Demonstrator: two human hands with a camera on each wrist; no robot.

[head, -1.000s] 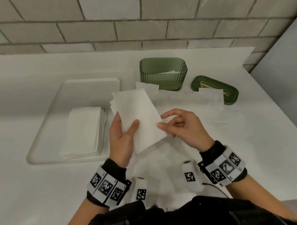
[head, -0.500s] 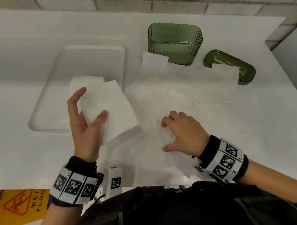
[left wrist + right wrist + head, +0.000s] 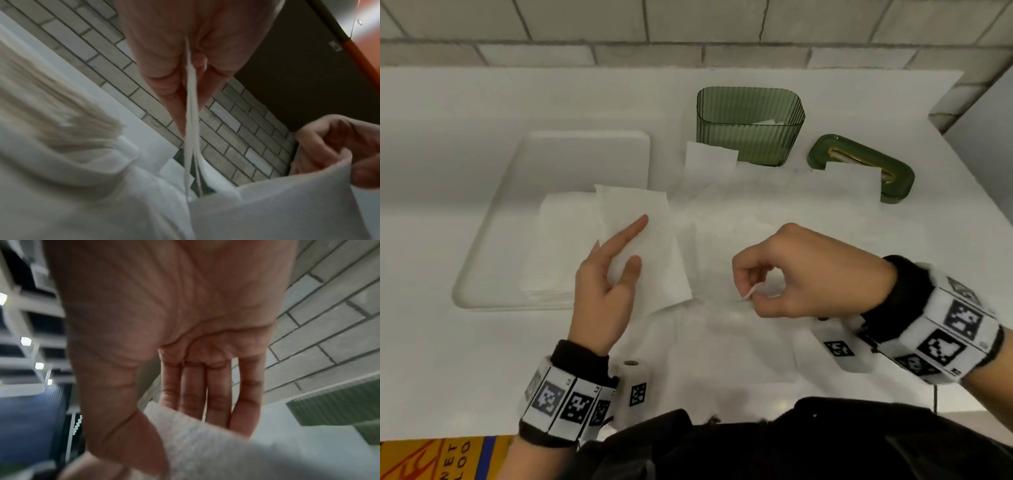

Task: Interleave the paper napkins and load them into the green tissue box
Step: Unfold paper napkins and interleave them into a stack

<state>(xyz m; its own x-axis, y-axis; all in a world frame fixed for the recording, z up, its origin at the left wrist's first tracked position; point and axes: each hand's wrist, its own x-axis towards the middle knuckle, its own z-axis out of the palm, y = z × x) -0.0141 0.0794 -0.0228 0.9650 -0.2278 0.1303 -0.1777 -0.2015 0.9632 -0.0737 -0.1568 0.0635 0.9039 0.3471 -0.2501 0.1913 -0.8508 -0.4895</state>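
Since half a second ago your right hand [image 3: 804,270] has lifted, pinching a napkin edge [image 3: 748,295] off the spread row; your left hand [image 3: 607,274] grips folded napkins [image 3: 643,246]. Thin paper could tear or drag neighbours. The green box [image 3: 750,126] waits behind.

A white counter [image 3: 448,342] carries a tray [image 3: 571,150] at left, a green box [image 3: 748,137] and lid [image 3: 893,178] at upper right, and loose napkins [image 3: 774,205] at centre.
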